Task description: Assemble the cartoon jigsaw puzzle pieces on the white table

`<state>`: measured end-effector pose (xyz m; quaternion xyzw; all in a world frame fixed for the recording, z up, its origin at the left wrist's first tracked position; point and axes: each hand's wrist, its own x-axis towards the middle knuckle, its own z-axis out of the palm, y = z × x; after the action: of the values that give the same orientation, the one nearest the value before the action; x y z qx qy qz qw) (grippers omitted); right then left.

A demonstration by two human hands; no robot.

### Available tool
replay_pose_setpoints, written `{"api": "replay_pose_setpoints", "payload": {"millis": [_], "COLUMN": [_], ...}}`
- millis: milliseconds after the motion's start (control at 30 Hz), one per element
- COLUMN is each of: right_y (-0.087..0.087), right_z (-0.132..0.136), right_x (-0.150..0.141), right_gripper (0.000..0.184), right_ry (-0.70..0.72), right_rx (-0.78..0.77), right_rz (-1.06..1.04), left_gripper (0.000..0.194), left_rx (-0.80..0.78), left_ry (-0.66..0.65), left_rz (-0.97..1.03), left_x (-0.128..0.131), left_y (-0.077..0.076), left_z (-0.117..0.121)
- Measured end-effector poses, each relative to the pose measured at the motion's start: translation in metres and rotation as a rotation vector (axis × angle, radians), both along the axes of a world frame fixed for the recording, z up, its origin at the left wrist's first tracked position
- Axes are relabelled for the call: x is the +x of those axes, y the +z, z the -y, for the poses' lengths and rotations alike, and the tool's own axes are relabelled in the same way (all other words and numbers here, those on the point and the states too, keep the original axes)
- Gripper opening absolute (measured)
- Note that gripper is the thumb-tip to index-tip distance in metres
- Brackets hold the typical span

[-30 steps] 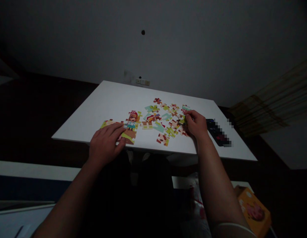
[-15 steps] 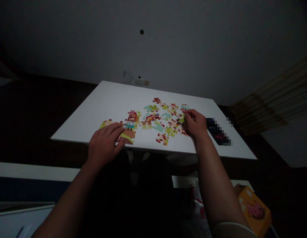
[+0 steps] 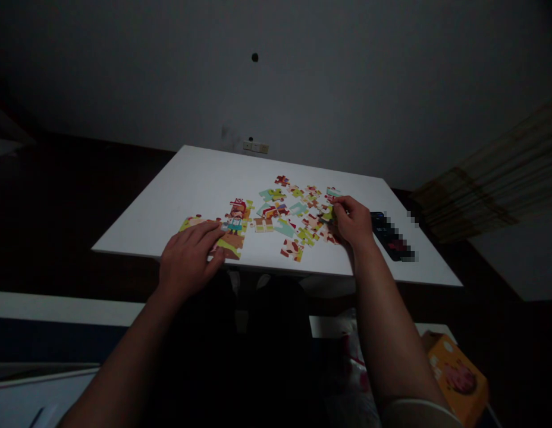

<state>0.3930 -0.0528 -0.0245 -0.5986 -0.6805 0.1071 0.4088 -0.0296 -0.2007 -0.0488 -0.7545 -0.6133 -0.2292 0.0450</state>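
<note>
My left hand [image 3: 191,252] lies flat with its fingers stretched over a joined section of a jigsaw puzzle [image 3: 232,242]. That section shows a figure in a red cap and blue clothes, and the hand covers part of it. At the right side of the loose puzzle pieces [image 3: 298,208], my right hand [image 3: 353,219] is closed in a pinch. A red and teal puzzle piece [image 3: 333,192] shows at its fingertips; the hand hides the pieces under it. Several of the loose pieces overlap each other. A cow-patterned piece [image 3: 292,249] lies near the front edge.
The white table [image 3: 169,184] stands near a grey wall. A dark phone [image 3: 385,232] lies right of my right hand. Below the table at the right are an orange box [image 3: 458,380] and clear plastic wrapping [image 3: 351,386]. A curtain [image 3: 490,172] hangs at the right.
</note>
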Motion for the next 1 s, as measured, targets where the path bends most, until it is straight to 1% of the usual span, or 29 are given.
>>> {"api": "replay_pose_setpoints", "payload": {"millis": [200, 367, 667, 867, 1000], "right_y": [0.0001, -0.0009, 0.0031, 0.0045, 0.0050], "right_z": [0.0007, 0.0003, 0.0025, 0.0030, 0.0032], "right_x": [-0.0011, -0.0004, -0.0005, -0.0014, -0.0014], "right_gripper": [0.023, 0.024, 0.024, 0.025, 0.023], "right_ry": [0.015, 0.015, -0.009, -0.039, -0.034], "right_rx": [0.019, 0.029, 0.050, 0.047, 0.064], "right_rz": [-0.005, -0.022, -0.058, -0.039, -0.047], "left_gripper": [0.043, 0.042, 0.042, 0.043, 0.042], "left_rx": [-0.011, 0.010, 0.001, 0.010, 0.005], "left_ry": [0.004, -0.004, -0.003, -0.002, -0.004], "left_rz": [0.012, -0.019, -0.005, -0.014, -0.023], "left_x": [0.0005, -0.0001, 0.0011, 0.0004, 0.0004], "left_y": [0.0008, 0.0000, 0.0026, 0.0018, 0.0023], "left_z": [0.0003, -0.0002, 0.0002, -0.0002, -0.0002]}}
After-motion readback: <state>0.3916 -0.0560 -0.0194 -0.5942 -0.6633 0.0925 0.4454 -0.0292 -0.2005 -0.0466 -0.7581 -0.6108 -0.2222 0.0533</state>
